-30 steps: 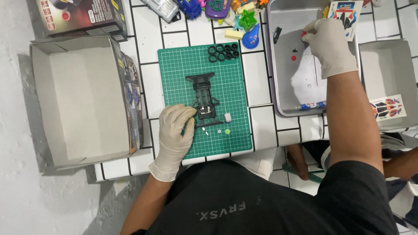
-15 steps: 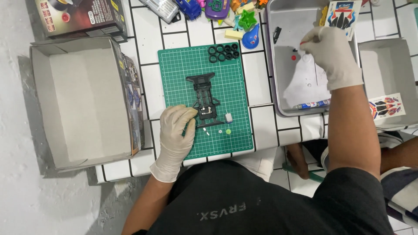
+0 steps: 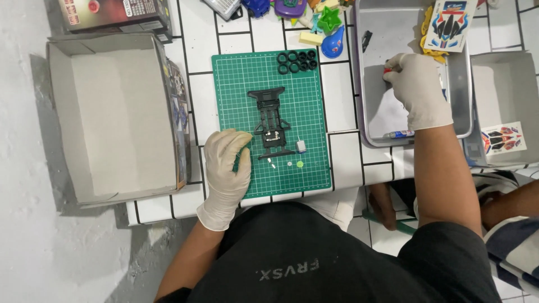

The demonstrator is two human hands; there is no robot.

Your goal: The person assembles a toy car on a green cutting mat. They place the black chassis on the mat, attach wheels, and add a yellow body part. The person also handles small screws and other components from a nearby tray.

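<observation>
A: Where does the left hand (image 3: 226,168) sit?

B: Flat, fingers together, palm down on the near-left edge of the green cutting mat (image 3: 269,78). It holds nothing. The black chassis (image 3: 270,122) lies just to its right, mid-mat, lengthwise near to far; fingertips close to its near end, contact not clear.

A: And the right hand (image 3: 416,90)?

B: Inside the grey metal tray (image 3: 464,84) to the right of the mat. Gloved fingers curled, pinching a small red part (image 3: 387,70) at the fingertips. A pen-like tube (image 3: 400,134) lies at the tray's near wall, just nearer than the wrist.

A: Loose items on the mat?

B: Black tyres (image 3: 296,62) clustered at the far right corner, well apart from both hands. Tiny parts, one green (image 3: 300,164), lie just nearer than the chassis.

A: Surroundings?

B: Open empty cardboard box (image 3: 112,118) left of the mat on the white tiled table (image 3: 342,84). A sticker sheet (image 3: 447,25) rests on the tray's far right rim.
</observation>
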